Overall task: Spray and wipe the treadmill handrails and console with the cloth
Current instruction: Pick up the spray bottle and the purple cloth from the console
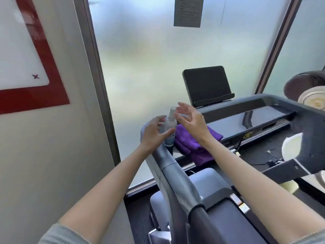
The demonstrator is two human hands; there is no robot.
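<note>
A red-framed whiteboard (26, 55) hangs on the near left wall, a small cross marked at its corner. Far off, a printed paper notice (188, 11) sticks to the frosted glass panel (149, 59) — its text too blurred to read.

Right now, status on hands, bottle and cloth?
Both hands open: left hand, right hand. Spray bottle upright, ungripped. Purple cloth untouched beside it.

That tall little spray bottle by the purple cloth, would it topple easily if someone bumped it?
Probably: the clear plastic spray bottle stands upright, tall and narrow, on the treadmill's edge. It looks light, and its smooth sides may be slippery. The folded purple cloth beside it might cushion a fall.
</note>
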